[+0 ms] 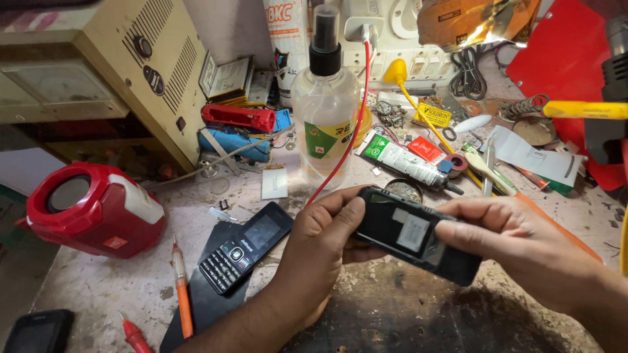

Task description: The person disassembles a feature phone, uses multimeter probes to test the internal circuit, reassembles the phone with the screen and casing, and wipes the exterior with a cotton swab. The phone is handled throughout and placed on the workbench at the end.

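Note:
Both my hands hold a small black phone body [412, 232] above the worn workbench, its back facing up with a pale sticker on it. My left hand [320, 245] grips its left end, thumb pressed on the back. My right hand [517, 245] clamps the right end from above. A red wire [347, 140] runs down from the wall sockets to the phone's left end. A black keypad phone [247, 247] lies just left of my left hand on a dark flat cover.
A clear spray bottle [325, 98] stands behind the hands. A red speaker [91, 209] sits at left, a beige power unit [124, 72] behind it. Tubes, a yellow-handled tool [418, 104], orange and red probes [183, 294] and another phone [36, 332] clutter the bench [98, 287].

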Demonstrator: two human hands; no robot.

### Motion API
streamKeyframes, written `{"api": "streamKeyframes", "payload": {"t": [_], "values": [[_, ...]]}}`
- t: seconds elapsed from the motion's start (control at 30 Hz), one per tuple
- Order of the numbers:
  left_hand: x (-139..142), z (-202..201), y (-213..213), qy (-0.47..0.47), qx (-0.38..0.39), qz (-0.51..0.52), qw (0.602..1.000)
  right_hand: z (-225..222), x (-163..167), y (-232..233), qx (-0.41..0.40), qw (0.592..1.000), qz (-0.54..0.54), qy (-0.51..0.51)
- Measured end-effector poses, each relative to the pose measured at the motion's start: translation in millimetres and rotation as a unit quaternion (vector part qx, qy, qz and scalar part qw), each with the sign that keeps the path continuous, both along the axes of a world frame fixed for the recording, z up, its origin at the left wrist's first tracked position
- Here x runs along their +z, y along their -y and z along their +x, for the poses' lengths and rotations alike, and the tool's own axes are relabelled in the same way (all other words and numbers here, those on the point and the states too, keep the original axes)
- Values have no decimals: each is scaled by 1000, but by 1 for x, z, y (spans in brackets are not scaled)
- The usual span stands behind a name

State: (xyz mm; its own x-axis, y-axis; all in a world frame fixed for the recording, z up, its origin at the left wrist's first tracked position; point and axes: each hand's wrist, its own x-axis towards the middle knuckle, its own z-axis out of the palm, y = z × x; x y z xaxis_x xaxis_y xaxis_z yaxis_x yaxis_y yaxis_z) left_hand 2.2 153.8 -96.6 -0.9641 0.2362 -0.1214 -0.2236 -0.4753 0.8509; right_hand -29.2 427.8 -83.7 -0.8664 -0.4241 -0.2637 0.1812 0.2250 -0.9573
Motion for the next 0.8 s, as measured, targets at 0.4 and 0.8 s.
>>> {"api": "streamKeyframes", "payload": {"t": [0.4, 0.8], "values": [[-7, -1, -3, 25, -45, 0, 999, -9, -11, 8, -8, 999, -19, 46], [-3, 3, -8, 15, -18, -62, 998, 2, 0, 17, 29, 999, 2, 28]]}}
